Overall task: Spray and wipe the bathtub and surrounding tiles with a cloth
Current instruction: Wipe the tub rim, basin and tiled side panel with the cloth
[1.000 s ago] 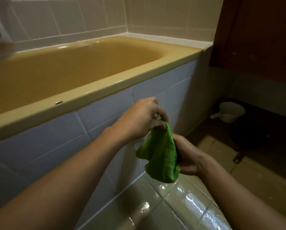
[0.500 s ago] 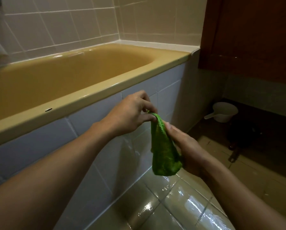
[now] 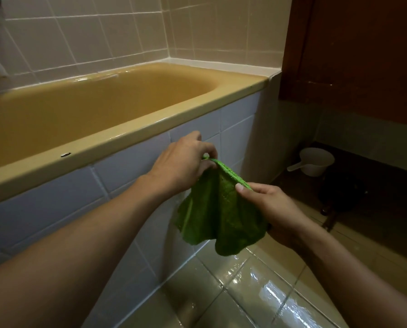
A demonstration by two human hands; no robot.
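Head view: a person stood beside the bathtub (image 3: 150, 123), both forearms reaching forward and down.
Cloth: the green cloth (image 3: 221, 216) hung in the air between the two hands. It was below the tub's near rim, in front of the front tiles (image 3: 56, 200) and above the floor (image 3: 245, 285), and touched none of them.
Left hand: the left hand (image 3: 183, 166) pinched the cloth's top edge between thumb and curled fingers.
Right hand: the right hand (image 3: 271, 209) pinched the same edge farther along, thumb on top, with loose cloth draped against its palm.
Progress: the step appeared to be opening out the cloth for use. No spray bottle was in view. Gleams lay on the tub's far rim and on the floor, but whether they came from spraying could not be told. Wiping of the tub and the wall tiles (image 3: 79, 43) seemed still to be done.
Change: half a second before, the cloth had hung as a narrow bunched strip with the hands close together. At this moment the hands were drawn apart and the cloth fanned out broadly. The right hand had shifted from lying along the cloth to gripping its upper edge.
Surroundings: a white scoop (image 3: 316, 162) sat low at the far right, beneath a dark wooden door (image 3: 351, 55).
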